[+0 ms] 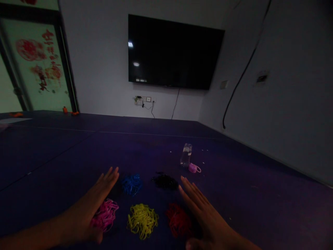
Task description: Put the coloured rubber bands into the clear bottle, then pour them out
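My left hand (pixel 90 205) is stretched out with nothing in it, partly covering a pile of pink rubber bands (pixel 105 215). My right hand (pixel 201 211), also open, extends beside a pile of red rubber bands (pixel 178 220) and hides its right side. Between the hands lies a pile of yellow rubber bands (pixel 142 220). Farther off, blue bands (pixel 131 184) sit near my left fingertips, and a black pile (pixel 165 181) lies just left of my right fingertips. Whether either hand touches a pile I cannot tell.
Beyond my right hand stands a clear bottle (pixel 186 155), its pink cap with a loop (pixel 194 168) beside it on the dark purple surface (pixel 109 149). White specks lie nearby. A television (pixel 174 52) hangs on the far wall; orange objects (pixel 65 109) are at back left.
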`<control>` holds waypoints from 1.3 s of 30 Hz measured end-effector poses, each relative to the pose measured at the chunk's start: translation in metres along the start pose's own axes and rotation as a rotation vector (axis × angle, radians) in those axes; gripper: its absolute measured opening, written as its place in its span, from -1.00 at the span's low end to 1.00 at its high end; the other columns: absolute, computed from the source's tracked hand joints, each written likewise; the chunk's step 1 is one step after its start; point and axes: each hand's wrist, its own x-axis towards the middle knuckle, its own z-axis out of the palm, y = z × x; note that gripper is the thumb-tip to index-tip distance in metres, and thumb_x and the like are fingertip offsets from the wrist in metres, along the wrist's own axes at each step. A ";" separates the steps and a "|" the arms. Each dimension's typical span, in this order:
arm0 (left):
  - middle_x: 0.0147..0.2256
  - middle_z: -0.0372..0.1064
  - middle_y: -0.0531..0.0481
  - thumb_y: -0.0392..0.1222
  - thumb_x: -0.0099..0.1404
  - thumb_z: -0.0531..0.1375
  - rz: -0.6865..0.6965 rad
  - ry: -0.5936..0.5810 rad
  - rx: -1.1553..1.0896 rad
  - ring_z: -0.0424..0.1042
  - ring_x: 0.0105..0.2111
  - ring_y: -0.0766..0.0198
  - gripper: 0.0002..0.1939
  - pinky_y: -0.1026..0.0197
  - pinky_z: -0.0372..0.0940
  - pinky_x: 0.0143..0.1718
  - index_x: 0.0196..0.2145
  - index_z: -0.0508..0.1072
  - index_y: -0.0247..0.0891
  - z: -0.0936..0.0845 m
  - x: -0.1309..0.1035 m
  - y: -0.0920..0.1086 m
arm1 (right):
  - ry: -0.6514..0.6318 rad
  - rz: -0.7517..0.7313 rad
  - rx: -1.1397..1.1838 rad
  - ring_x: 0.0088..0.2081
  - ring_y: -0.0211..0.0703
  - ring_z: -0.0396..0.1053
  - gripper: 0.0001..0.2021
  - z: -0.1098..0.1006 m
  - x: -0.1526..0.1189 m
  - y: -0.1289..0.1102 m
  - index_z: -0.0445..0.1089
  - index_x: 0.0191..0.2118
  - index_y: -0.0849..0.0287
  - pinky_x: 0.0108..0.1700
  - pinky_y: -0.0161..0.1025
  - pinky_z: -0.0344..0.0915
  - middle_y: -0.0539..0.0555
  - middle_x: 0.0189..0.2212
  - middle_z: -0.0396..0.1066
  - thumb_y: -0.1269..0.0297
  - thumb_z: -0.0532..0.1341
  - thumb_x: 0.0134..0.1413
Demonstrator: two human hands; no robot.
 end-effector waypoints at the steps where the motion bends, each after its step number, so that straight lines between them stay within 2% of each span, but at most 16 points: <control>1: 0.32 -0.51 -0.16 0.57 -0.06 -0.08 0.017 -0.021 0.019 -0.30 0.26 -0.25 0.17 -0.29 -0.19 0.18 0.29 -0.48 -0.10 0.002 -0.002 0.004 | -0.022 0.002 0.005 0.29 0.23 -0.39 0.10 0.001 -0.001 0.000 -0.48 0.32 0.09 0.24 0.17 -0.19 0.15 0.32 -0.59 -0.33 0.15 -0.17; 4: 0.32 -0.50 -0.18 0.55 -0.08 0.01 0.056 -0.057 0.046 -0.29 0.25 -0.27 0.22 -0.31 -0.20 0.18 0.29 -0.48 -0.12 0.005 -0.003 0.008 | -0.086 0.015 0.031 0.29 0.23 -0.43 0.15 0.003 0.002 0.001 -0.49 0.31 0.12 0.25 0.16 -0.22 0.16 0.31 -0.61 -0.34 0.17 -0.22; 9: 0.31 -0.49 -0.15 0.52 -0.11 0.09 0.055 -0.136 0.046 -0.32 0.25 -0.27 0.23 -0.34 -0.24 0.17 0.29 -0.45 -0.06 0.009 0.000 -0.006 | -0.170 0.021 0.068 0.29 0.21 -0.47 0.14 0.003 0.012 0.000 -0.50 0.31 0.12 0.26 0.15 -0.27 0.13 0.30 -0.64 -0.31 0.19 -0.20; 13: 0.31 -0.46 -0.14 0.49 -0.13 0.14 0.042 -0.165 0.032 -0.34 0.26 -0.27 0.24 -0.34 -0.24 0.17 0.29 -0.43 -0.05 0.015 0.003 -0.013 | -0.140 0.010 0.095 0.30 0.19 -0.48 0.11 0.007 0.021 -0.002 -0.48 0.31 0.08 0.27 0.13 -0.29 0.12 0.31 -0.60 -0.27 0.21 -0.18; 16: 0.31 -0.43 -0.16 0.47 -0.13 0.16 0.049 -0.166 0.017 -0.33 0.26 -0.24 0.24 -0.30 -0.24 0.19 0.30 -0.38 -0.07 0.020 0.010 -0.010 | -0.123 0.003 0.100 0.30 0.17 -0.46 0.09 0.012 0.031 -0.003 -0.45 0.32 0.08 0.27 0.11 -0.30 0.13 0.32 -0.56 -0.26 0.21 -0.17; 20: 0.31 -0.36 -0.18 0.46 -0.12 0.17 0.060 -0.174 -0.001 -0.30 0.26 -0.22 0.22 -0.29 -0.19 0.18 0.30 -0.35 -0.09 0.024 0.029 0.004 | -0.152 -0.009 0.093 0.30 0.15 -0.46 0.06 0.014 0.051 -0.005 -0.42 0.32 0.10 0.27 0.10 -0.30 0.18 0.32 -0.55 -0.29 0.16 -0.13; 24: 0.30 -0.29 -0.20 0.44 -0.02 0.12 0.020 -0.203 -0.018 -0.28 0.27 -0.18 0.10 -0.30 -0.17 0.18 0.30 -0.24 -0.13 0.030 0.055 0.019 | -0.163 -0.018 0.081 0.31 0.13 -0.46 -0.06 0.019 0.077 -0.004 -0.35 0.32 0.10 0.26 0.13 -0.30 0.22 0.32 -0.47 -0.25 0.09 -0.02; 30: 0.29 -0.21 -0.22 0.43 0.04 0.07 0.058 -0.172 -0.028 -0.27 0.27 -0.12 0.03 -0.26 -0.24 0.21 0.29 -0.15 -0.19 0.037 0.089 0.025 | -0.082 0.053 0.102 0.31 0.12 -0.35 -0.16 0.026 0.108 0.001 -0.25 0.32 0.14 0.24 0.17 -0.22 0.27 0.31 -0.29 -0.19 0.06 0.06; 34: 0.30 -0.24 -0.14 0.36 0.14 0.04 0.103 -0.142 -0.031 -0.27 0.28 -0.09 -0.08 -0.27 -0.30 0.21 0.29 -0.17 -0.11 0.029 0.083 0.020 | -0.013 0.078 0.142 0.31 0.07 -0.31 -0.28 0.016 0.097 -0.012 -0.25 0.32 0.11 0.24 0.19 -0.24 0.21 0.31 -0.21 -0.11 -0.03 0.17; 37: 0.31 -0.30 -0.13 0.32 0.18 0.03 0.038 -0.066 -0.012 -0.31 0.27 -0.13 -0.10 -0.29 -0.28 0.20 0.30 -0.25 -0.11 0.030 0.064 0.014 | -0.037 0.000 0.126 0.31 0.17 -0.35 -0.14 0.016 0.077 -0.035 -0.26 0.32 0.00 0.24 0.24 -0.32 0.13 0.32 -0.29 -0.22 0.10 0.00; 39: 0.31 -0.35 -0.12 0.20 0.30 -0.05 -0.110 -0.003 -0.002 -0.34 0.27 -0.10 -0.24 -0.28 -0.22 0.19 0.30 -0.31 -0.10 0.037 0.053 0.010 | -0.072 -0.084 0.125 0.30 0.25 -0.35 -0.01 0.022 0.069 -0.051 -0.28 0.32 -0.02 0.24 0.26 -0.33 0.13 0.32 -0.34 -0.28 0.17 -0.14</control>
